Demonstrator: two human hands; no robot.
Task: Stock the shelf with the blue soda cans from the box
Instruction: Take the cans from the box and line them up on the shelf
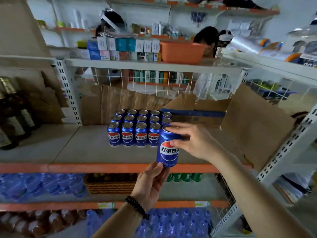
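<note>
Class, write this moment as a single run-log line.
stage: placing | right hand: grips blue can top | left hand: supports its base | cans on shelf: three rows | box: open

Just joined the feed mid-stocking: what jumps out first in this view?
A blue soda can held up at centre frame: the right hand grips its top, the left hand holds its base. Behind it, a tidy block of matching cans stands on the shelf, with the opened cardboard box to its right.
</note>
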